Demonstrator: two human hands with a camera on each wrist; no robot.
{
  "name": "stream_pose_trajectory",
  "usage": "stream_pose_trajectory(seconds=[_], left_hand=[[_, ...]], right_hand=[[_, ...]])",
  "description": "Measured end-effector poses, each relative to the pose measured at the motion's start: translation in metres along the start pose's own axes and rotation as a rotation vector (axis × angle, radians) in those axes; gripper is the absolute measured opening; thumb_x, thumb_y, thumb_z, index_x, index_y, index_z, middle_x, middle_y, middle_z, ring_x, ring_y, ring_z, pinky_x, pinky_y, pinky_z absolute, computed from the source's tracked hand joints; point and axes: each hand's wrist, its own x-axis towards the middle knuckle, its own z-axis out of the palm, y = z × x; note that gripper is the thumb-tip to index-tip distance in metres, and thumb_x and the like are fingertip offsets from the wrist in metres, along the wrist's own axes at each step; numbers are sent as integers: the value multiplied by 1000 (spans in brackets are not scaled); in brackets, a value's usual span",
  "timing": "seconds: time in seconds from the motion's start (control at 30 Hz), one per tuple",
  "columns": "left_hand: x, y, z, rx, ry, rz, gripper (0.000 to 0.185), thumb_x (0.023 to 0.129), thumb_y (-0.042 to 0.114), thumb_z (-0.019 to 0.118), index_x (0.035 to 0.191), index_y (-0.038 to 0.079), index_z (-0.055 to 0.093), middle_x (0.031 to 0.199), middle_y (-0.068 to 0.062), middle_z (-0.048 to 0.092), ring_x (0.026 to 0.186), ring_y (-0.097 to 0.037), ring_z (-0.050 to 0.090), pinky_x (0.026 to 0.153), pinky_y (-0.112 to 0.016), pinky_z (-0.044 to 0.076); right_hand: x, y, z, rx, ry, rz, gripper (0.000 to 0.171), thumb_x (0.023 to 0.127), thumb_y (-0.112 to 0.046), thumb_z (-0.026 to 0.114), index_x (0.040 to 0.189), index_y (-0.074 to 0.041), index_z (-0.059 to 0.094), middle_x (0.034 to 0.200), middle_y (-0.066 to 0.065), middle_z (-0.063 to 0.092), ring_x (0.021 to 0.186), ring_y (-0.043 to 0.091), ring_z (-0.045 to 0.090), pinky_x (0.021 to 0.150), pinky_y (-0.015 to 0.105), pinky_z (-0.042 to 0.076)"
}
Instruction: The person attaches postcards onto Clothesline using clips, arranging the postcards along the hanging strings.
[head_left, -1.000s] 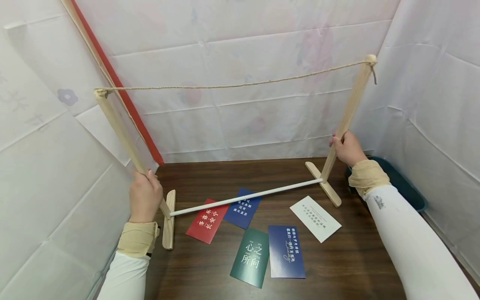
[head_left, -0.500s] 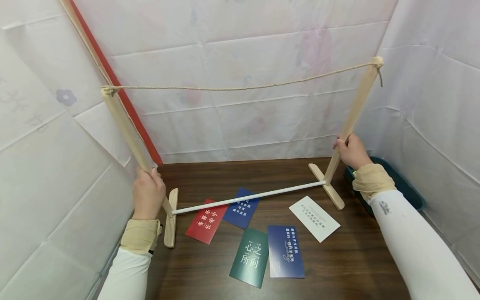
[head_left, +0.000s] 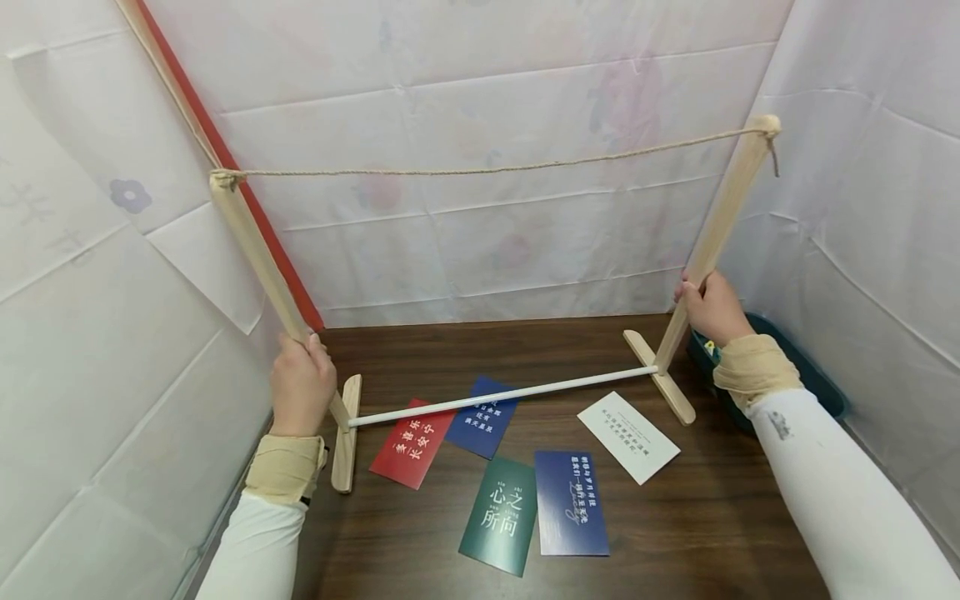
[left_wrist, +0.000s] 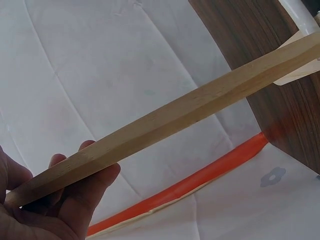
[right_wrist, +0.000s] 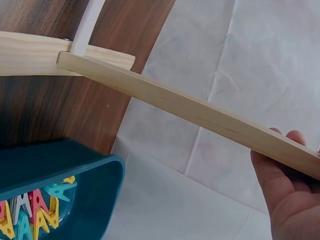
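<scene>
A wooden stand has two upright posts, and a thin rope [head_left: 487, 172] runs between their tops. Low down, a white rod [head_left: 502, 396] joins them. My left hand [head_left: 303, 385] grips the lower part of the left post [head_left: 258, 258], just above its flat foot [head_left: 345, 462]. On the other side, my right hand [head_left: 716, 310] holds the right post [head_left: 723, 217], whose foot [head_left: 680, 402] stands close to the teal bin. The left wrist view shows fingers [left_wrist: 95, 192] wrapped under the left post, and in the right wrist view fingers [right_wrist: 272, 180] curl around the right post.
Printed cards lie on the dark wood table [head_left: 712, 517]: red [head_left: 401, 467], blue [head_left: 480, 433], green [head_left: 498, 542], dark blue [head_left: 558, 533] and white [head_left: 628, 437]. The teal bin [head_left: 813, 371] at right contains colourful clothespins [right_wrist: 37, 212]. White cloth [head_left: 480, 267] hangs behind, with a red strip [head_left: 217, 150] at left.
Both hands have shifted the stand to the right, its right end also coming slightly nearer to me and its left foot moving slightly farther away. The cards have stayed in place.
</scene>
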Motion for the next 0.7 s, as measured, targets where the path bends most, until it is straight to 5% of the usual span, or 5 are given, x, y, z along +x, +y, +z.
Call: stream_pose_trajectory(seconds=[0.23, 0.7], left_hand=[[1, -1, 4, 11, -7, 3, 43, 115, 26, 40, 120, -15, 53, 88, -33, 68, 79, -65, 67, 68, -74, 50], [5, 2, 9, -31, -48, 37, 42, 115, 22, 40, 122, -16, 53, 91, -31, 73, 75, -54, 71, 66, -67, 54]], right_hand=[[-6, 0, -7, 16, -19, 29, 52, 117, -23, 29, 145, 19, 41, 132, 41, 57, 124, 55, 59, 107, 71, 50], [-20, 5, -13, -15, 32, 42, 51, 116, -23, 32, 146, 16, 45, 130, 37, 60, 121, 52, 61, 101, 68, 53]])
